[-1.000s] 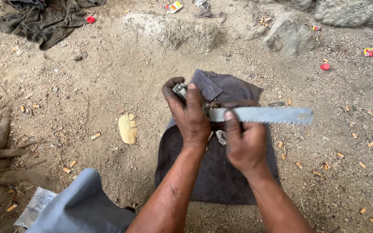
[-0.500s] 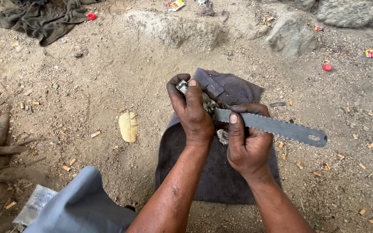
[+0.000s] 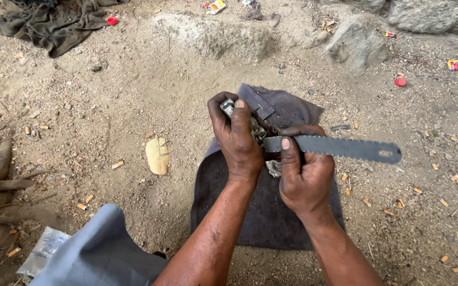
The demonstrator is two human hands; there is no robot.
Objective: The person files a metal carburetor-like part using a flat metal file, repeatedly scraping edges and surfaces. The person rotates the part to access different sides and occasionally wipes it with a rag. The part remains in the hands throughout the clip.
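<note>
The left hand (image 3: 238, 139) is closed around a small grey metal piece (image 3: 228, 107), held steady above the dark cloth (image 3: 263, 212), while the right hand (image 3: 302, 172) grips a flat toothed saw blade (image 3: 345, 148) near one end, its far end sticking out to the right. The blade meets the piece between the hands, seemingly braced that way so it cannot slip. The cloth lies spread on the sandy ground (image 3: 133, 90) underneath, likely to catch whatever drops.

Cloth (image 3: 261, 212) on ground, leaf (image 3: 157, 155) left of it
</note>
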